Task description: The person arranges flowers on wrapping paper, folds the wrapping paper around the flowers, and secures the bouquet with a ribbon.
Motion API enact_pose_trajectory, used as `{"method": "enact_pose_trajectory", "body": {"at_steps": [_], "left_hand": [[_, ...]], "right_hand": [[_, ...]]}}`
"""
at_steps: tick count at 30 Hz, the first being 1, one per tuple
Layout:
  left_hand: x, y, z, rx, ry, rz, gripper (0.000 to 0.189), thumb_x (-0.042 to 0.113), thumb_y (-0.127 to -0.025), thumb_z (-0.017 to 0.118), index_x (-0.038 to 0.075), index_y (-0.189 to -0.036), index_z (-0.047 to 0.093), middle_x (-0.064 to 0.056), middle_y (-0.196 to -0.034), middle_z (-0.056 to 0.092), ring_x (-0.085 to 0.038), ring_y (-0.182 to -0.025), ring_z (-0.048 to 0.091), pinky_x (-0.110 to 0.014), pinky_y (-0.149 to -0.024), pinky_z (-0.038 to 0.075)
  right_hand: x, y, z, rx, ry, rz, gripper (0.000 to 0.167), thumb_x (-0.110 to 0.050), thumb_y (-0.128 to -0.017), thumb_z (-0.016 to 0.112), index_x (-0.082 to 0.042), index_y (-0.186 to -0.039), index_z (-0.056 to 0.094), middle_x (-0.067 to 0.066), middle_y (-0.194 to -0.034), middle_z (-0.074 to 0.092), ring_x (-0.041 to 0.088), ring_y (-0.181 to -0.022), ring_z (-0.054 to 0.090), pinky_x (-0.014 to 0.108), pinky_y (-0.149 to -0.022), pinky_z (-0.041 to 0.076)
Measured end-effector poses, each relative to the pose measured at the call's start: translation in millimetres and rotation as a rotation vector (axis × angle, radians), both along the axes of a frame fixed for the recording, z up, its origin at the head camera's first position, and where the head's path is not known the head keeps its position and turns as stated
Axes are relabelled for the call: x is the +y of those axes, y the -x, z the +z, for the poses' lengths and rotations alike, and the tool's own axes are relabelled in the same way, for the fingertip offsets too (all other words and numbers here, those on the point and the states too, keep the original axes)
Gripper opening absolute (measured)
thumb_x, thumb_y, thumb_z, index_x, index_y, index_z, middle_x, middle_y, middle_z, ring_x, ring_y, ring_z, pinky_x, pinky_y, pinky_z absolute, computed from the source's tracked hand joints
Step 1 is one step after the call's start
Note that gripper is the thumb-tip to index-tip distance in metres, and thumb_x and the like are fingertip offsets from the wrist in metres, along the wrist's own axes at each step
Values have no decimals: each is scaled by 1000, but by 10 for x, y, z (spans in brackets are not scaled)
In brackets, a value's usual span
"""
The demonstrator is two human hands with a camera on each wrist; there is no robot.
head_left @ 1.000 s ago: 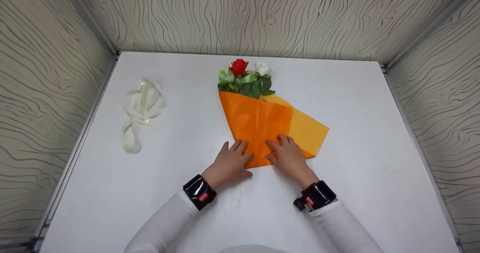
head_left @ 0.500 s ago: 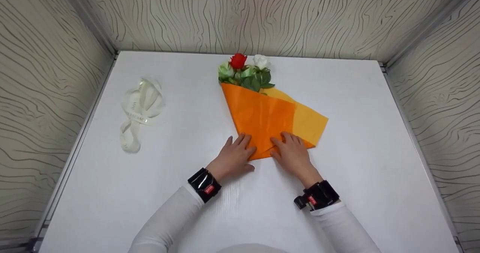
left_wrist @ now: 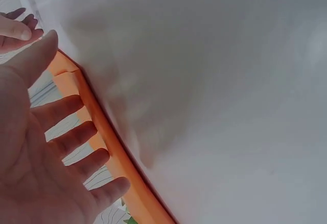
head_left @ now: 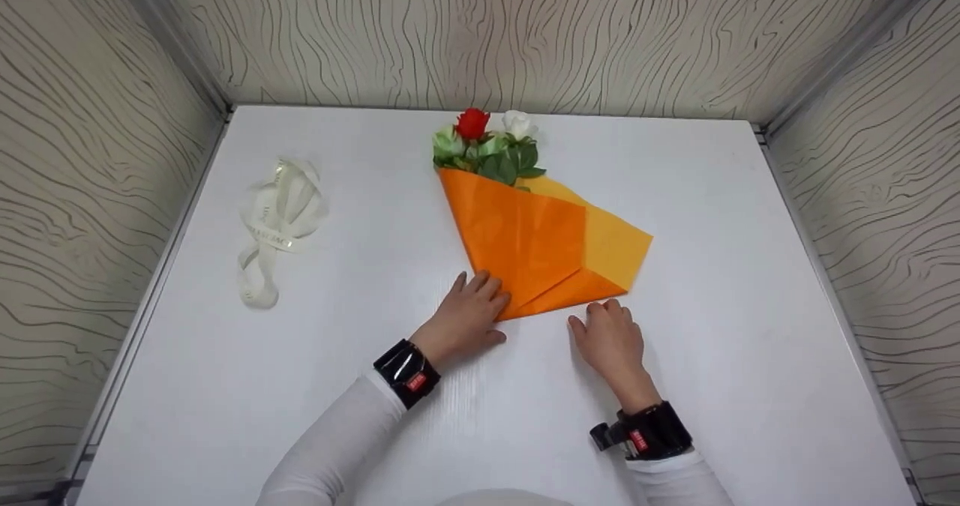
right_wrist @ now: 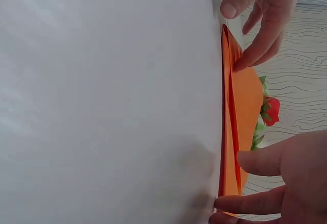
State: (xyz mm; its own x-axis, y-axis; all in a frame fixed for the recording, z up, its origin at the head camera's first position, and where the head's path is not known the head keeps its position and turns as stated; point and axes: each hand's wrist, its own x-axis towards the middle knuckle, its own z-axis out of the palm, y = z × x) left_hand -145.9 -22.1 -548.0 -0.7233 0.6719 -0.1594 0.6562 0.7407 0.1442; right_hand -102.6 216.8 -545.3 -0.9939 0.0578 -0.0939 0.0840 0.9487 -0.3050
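Observation:
A bouquet of red (head_left: 472, 124), white (head_left: 517, 124) and pale green flowers lies on the table, partly wrapped in orange wrapping paper (head_left: 525, 229). My left hand (head_left: 459, 324) rests with spread fingers on the paper's lower left edge; the left wrist view shows these fingers against the orange fold (left_wrist: 118, 147). My right hand (head_left: 612, 345) lies just off the paper's lower right edge, holding nothing. From the right wrist, its fingers (right_wrist: 255, 203) look loosely extended beside the folded edge. The paper's lighter yellow-orange inner side (head_left: 615, 244) shows at the right, while the stems are hidden inside.
A loose cream ribbon (head_left: 281, 214) with printed lettering lies in a tangle on the left of the white table (head_left: 735, 386). Wood-grain-patterned panels (head_left: 510, 34) enclose the table at the back and sides.
The bouquet has slid slightly away from me. My right hand has drawn back off the paper toward me, uncovering a folded lower flap. My left hand stays on the paper's edge.

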Motion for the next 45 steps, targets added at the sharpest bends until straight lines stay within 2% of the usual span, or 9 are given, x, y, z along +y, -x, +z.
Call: {"method": "enact_pose_trajectory", "body": {"at_steps": [5, 11, 17, 21, 26, 30, 35, 38, 45], "left_hand": [[-14, -20, -12, 29, -36, -3, 50, 39, -96, 62, 12, -137, 51, -8, -139, 45, -31, -138, 32, -55, -111, 26], [-24, -21, -12, 17, -13, -10, 53, 41, -97, 60, 13, -141, 50, -8, -144, 43, -32, -139, 31, -55, -112, 24], [-48, -26, -7, 2, -54, 3, 56, 40, -96, 62, 12, -142, 49, -9, -146, 43, -32, -141, 30, -56, -112, 23], [-49, -37, -22, 22, -69, 1, 55, 40, -96, 62, 10, -140, 48, -9, -143, 45, -32, -140, 33, -55, -111, 26], [-15, -28, -37, 48, -74, -13, 52, 45, -95, 61, 19, -140, 51, -9, -132, 48, -30, -132, 37, -56, -110, 27], [36, -22, -21, 46, -62, -18, 50, 51, -96, 56, 29, -141, 53, -11, -129, 44, -31, -131, 35, -57, -111, 23], [115, -10, -5, 61, 10, -57, 53, 55, -98, 49, 26, -141, 54, -9, -146, 38, -31, -140, 29, -58, -112, 20], [172, 2, -8, 79, 32, -87, 57, 56, -97, 50, 20, -141, 54, -4, -148, 41, -30, -142, 29, -58, -112, 21], [308, 57, -37, 109, 38, -103, 59, 61, -94, 51, 15, -132, 57, -4, -132, 51, -27, -130, 39, -56, -112, 23]], "right_hand": [[-29, 22, -56, -17, 97, -7, 46, -26, -91, 70, 7, -121, 61, 24, -115, 52, 39, -98, 50, 50, -81, 46], [-66, 41, -48, -86, 319, -48, 59, -21, -95, 65, 10, -140, 44, 31, -130, 44, 43, -120, 43, 54, -102, 37], [-134, 27, -12, -88, 432, 14, 72, -18, -96, 64, 3, -152, 26, 26, -142, 43, 39, -131, 42, 52, -109, 32], [-169, 24, 5, -45, 492, 14, 73, -15, -95, 65, 3, -152, 24, 24, -137, 49, 36, -127, 48, 50, -106, 37], [-188, 65, -8, -13, 659, -97, 68, -12, -96, 63, 8, -148, 25, 21, -122, 59, 31, -113, 59, 44, -96, 48], [-170, 120, -37, -83, 813, -246, 59, -15, -97, 61, 8, -142, 31, 19, -111, 65, 28, -101, 64, 36, -87, 53], [-135, 162, -57, -170, 1031, -402, 39, -14, -100, 56, 4, -130, 39, 21, -107, 67, 25, -93, 66, 33, -83, 55], [-137, 152, -52, -179, 1073, -415, 34, -12, -101, 54, 3, -127, 39, 21, -110, 66, 25, -95, 66, 33, -84, 55], [-206, 102, -37, -153, 1083, -345, 40, -9, -101, 53, 3, -135, 36, 23, -123, 59, 29, -107, 63, 33, -91, 51]]}}
